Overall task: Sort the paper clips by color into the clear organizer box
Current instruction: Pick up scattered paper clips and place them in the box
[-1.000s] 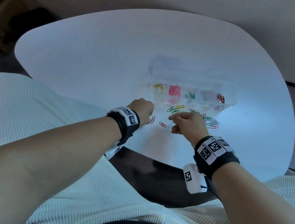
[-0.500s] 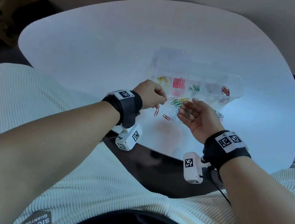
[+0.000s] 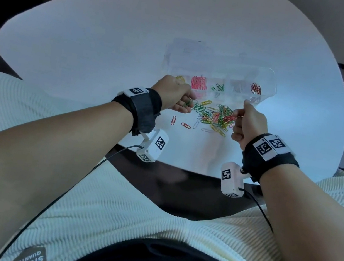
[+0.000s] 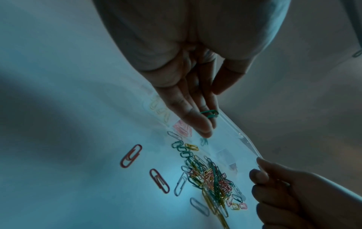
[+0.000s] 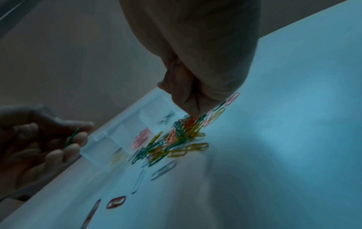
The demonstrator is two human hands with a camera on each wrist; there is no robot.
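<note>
The clear organizer box (image 3: 272, 88) lies on the white table (image 3: 89, 46), with yellow, pink, green, grey and dark red clips in separate compartments. A mixed pile of paper clips (image 3: 214, 117) sits in front of it, between my hands. My left hand (image 3: 185, 105) hovers at the pile's left edge and pinches a green clip (image 4: 209, 114) between thumb and fingers. My right hand (image 3: 237, 119) is curled at the pile's right edge. Its thumb presses on the index finger around a thin paper clip whose colour I cannot make out. Its fingertips (image 5: 192, 111) hang just above the pile (image 5: 176, 136).
Two red clips (image 3: 173, 120) (image 3: 185, 125) and a pale clip (image 3: 196, 124) lie loose on the table nearer me than the pile. The table's near edge (image 3: 182, 169) runs just under my wrists, with my lap in white ribbed cloth below it.
Both hands lifted off the table. The right hand went from palm-up and open to a curled pinch at the pile's right side. The left hand has drawn back from the right hand.
</note>
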